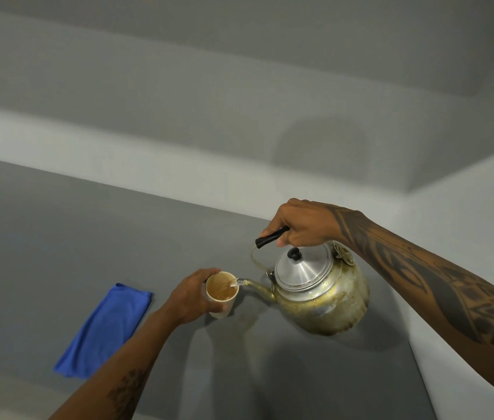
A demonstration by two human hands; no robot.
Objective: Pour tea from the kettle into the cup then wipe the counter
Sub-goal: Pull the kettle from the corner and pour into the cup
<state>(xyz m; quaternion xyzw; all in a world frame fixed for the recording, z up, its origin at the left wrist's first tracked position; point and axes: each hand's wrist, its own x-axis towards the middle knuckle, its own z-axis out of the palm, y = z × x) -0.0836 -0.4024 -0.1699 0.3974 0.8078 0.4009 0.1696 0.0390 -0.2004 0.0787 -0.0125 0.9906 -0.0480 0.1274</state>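
Observation:
A worn metal kettle (323,301) with a silver lid is tilted to the left, lifted by its black handle in my right hand (303,224). Brown tea streams from its spout into a pale paper cup (221,294), which is partly filled. My left hand (191,294) wraps around the cup's left side and holds it on the grey counter (58,237). A folded blue cloth (106,328) lies flat on the counter to the left of the cup, untouched.
A pale ledge (148,165) runs along the back of the counter under a grey wall. A light wall (467,237) closes off the right side. A faint wet mark shows on the counter just below the spout.

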